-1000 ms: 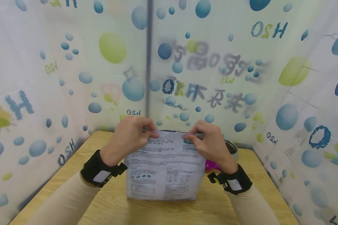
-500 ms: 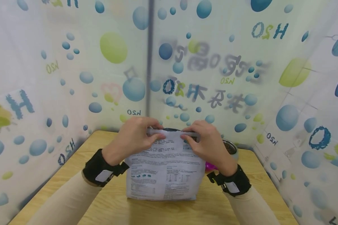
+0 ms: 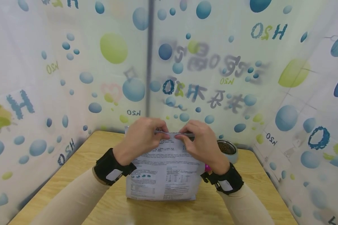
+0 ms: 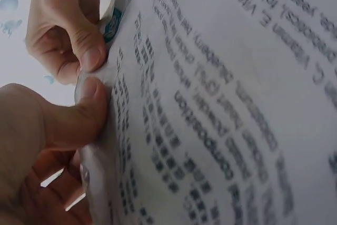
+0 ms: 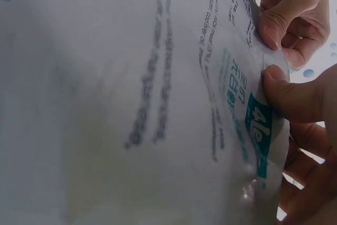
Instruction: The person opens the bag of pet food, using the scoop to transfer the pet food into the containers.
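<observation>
A white printed pet food bag [image 3: 166, 175] stands upright on the wooden table [image 3: 107, 206]. My left hand [image 3: 142, 139] pinches its top edge between thumb and fingers, left of the middle. Close beside it, my right hand [image 3: 201, 142] pinches the same edge from the right. In the left wrist view the two thumbs press on the near face of the bag [image 4: 210, 104], almost tip to tip. The right wrist view shows the teal logo on the bag [image 5: 158, 77] near the right thumb. The fingers behind the edge are partly hidden.
Behind my right hand stands a bowl [image 3: 227, 150] with brown kibble in it. A magenta object [image 3: 207, 168] shows partly between the bag and my right wrist. Patterned curtains [image 3: 214, 62] enclose the table at the back and sides.
Both hands have come closer together along the bag's top edge, the left moving right most. The dark gap seen at the bag's mouth is gone from sight. More of the bowl shows.
</observation>
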Motion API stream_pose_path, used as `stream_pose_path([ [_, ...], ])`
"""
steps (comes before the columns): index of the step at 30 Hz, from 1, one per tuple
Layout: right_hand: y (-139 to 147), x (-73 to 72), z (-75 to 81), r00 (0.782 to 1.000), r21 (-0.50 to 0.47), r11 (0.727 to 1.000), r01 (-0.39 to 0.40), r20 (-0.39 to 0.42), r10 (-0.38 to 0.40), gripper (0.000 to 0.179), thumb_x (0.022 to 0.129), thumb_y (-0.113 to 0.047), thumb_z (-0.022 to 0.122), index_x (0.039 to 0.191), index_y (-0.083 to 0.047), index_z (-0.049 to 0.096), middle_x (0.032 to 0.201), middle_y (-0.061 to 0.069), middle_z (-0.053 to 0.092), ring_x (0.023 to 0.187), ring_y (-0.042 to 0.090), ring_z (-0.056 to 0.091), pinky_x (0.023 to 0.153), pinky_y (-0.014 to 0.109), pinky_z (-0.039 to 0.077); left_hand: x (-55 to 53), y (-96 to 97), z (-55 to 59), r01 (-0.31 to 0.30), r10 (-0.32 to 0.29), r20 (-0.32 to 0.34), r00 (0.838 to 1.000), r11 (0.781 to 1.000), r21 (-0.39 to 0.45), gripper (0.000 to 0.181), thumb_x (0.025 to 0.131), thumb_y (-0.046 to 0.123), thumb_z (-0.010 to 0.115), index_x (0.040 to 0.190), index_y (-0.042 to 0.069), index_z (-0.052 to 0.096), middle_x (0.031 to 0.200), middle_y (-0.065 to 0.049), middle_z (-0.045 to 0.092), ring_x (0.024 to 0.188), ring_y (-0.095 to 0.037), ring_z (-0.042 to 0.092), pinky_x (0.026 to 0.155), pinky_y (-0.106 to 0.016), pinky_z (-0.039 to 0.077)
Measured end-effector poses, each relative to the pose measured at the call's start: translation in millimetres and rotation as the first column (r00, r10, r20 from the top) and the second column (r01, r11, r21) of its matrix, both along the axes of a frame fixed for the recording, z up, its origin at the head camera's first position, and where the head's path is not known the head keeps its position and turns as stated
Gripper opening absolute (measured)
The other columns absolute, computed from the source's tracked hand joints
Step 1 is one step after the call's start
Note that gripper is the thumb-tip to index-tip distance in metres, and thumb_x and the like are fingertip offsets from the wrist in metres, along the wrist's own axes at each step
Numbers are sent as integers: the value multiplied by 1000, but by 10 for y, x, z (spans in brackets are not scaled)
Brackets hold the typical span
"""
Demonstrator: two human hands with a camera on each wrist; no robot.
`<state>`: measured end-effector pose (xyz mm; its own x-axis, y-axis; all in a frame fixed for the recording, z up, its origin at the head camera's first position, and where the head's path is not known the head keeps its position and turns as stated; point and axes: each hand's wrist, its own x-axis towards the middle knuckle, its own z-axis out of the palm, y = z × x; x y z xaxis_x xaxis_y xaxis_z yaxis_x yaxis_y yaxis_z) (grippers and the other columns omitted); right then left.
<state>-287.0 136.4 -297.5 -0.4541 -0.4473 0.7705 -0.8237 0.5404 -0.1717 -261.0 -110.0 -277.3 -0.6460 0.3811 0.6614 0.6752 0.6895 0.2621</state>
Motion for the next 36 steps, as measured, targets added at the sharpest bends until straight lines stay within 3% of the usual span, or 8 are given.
stream_pose_path([
  [6,-30,0,-17,1000,-18,1000,-4,-10,4,12,96,-9,95,92,-12,84,92,1,78,86,20,73,80,38,56,6,35,-23,-6,6,-42,999,1000,14,17,96,6,95,87,14,83,87,-1,83,69,-10,66,64,-28,53],
  [16,-28,13,-20,999,51,999,-9,-43,11,7,102,-13,91,107,-12,87,102,3,81,97,23,77,96,50,58,0,55,17,25,-25,5,1000,999,-40,7,100,15,95,101,14,87,96,-2,86,73,-9,70,67,-28,56],
  [29,-63,33,2,999,85,996,-8,-37,12,5,103,-12,87,103,-11,82,101,4,79,95,23,74,91,47,58,-27,156,-27,-12,12,-20,1000,1000,-26,12,97,-1,87,94,10,82,91,-6,84,77,-19,78,71,-36,63],
  [36,-9,41,20,1000,91,996,-9,5,9,6,105,-16,89,106,-13,84,102,2,81,95,20,75,90,46,59,-20,94,12,22,-21,28,999,998,-51,9,103,11,90,97,15,84,91,0,82,70,-8,64,65,-29,53],
])
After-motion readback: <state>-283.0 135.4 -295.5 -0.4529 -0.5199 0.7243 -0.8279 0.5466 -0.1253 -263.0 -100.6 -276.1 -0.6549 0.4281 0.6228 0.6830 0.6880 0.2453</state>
